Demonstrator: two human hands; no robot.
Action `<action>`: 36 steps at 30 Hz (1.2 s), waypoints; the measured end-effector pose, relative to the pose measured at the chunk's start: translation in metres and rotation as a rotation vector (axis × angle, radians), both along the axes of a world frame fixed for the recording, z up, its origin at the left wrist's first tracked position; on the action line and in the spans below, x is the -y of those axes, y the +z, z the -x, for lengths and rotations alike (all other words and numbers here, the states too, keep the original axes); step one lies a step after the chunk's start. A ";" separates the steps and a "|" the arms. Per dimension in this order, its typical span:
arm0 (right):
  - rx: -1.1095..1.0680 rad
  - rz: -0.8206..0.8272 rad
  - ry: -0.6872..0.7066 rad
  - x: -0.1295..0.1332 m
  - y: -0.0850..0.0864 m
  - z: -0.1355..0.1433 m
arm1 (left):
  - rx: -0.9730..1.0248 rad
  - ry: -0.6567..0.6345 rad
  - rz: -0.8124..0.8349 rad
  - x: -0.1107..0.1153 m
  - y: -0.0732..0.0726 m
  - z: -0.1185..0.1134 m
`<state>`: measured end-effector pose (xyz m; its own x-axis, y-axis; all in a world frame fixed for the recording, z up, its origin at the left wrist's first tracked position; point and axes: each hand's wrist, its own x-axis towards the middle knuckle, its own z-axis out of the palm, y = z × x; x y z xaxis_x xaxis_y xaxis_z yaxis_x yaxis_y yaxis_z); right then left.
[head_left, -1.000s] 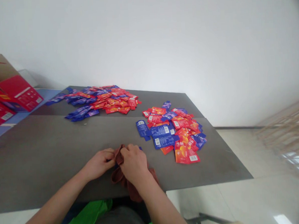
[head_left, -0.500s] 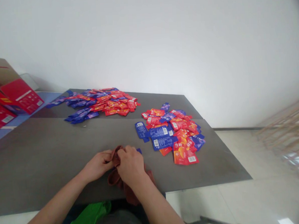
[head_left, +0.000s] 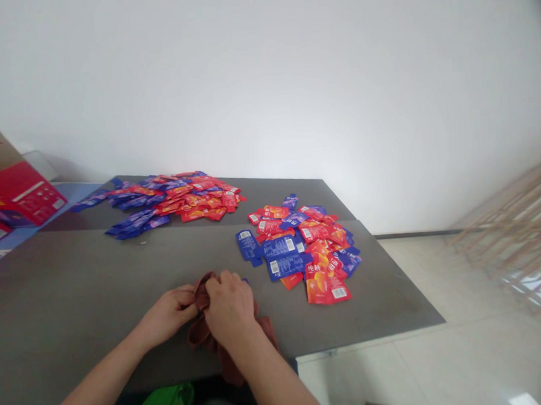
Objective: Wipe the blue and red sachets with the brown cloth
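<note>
A bunched brown cloth lies at the table's front edge, partly hanging over it. My left hand pinches the cloth's left side, thumb and fingers closed. From above, my right hand is closed over the cloth, its fingers bent into the folds close to the left fingertips. A small blue corner shows just beyond the right knuckles; the rest of that piece is hidden under the hand and cloth. Right of my hands spreads a pile of flat red and blue sachets.
Another heap of red and blue sachets lies farther back on the dark table. At the left stand an open red and brown carton and a blue surface. A white wall rises behind; wooden rods are at right.
The view has shifted slightly, so the table and piles sit lower and farther left. Both hands stay on the brown cloth, with little movement relative to it.
</note>
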<state>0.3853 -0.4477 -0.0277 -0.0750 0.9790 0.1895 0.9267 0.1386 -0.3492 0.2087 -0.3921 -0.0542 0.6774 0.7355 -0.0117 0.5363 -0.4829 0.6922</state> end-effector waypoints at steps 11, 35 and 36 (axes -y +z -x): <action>0.056 0.041 -0.260 -0.006 0.002 -0.050 | -0.065 0.043 -0.060 -0.004 -0.001 -0.002; 0.135 0.143 -0.226 -0.001 -0.010 -0.055 | 0.019 0.079 0.055 0.000 0.006 -0.004; 0.150 0.144 -0.261 -0.002 -0.007 -0.062 | 0.023 0.082 0.066 -0.001 0.005 -0.003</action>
